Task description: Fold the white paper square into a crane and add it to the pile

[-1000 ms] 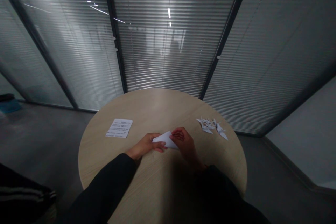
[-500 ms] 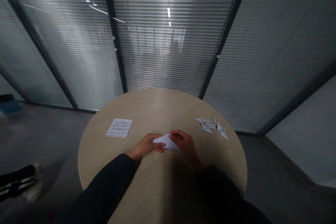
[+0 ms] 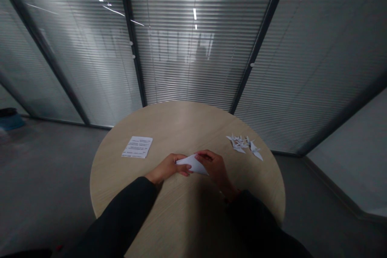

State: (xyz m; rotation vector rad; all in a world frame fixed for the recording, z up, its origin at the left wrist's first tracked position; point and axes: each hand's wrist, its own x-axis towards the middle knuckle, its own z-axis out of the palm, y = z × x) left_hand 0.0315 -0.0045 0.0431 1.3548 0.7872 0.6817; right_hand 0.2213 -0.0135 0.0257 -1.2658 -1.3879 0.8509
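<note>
A folded piece of white paper (image 3: 196,165) is held between my two hands above the middle of the table. My left hand (image 3: 169,168) pinches its left end, thumb in front and fingers behind. At the upper right edge of the paper, my right hand (image 3: 213,165) grips with thumb and fingertips; part of the sheet is hidden behind that hand. To the right lie several folded paper cranes (image 3: 238,144) in a loose cluster, apart from both hands.
Printed sheets of paper (image 3: 137,147) lie on the left of the round wooden table (image 3: 181,121). Glass panels with blinds (image 3: 193,76) stand right behind its far edge. A blue bin (image 3: 11,120) sits on the floor at far left.
The striped shoe at the lower left has almost gone out of view. Both hands and the paper stay nearly as they were.
</note>
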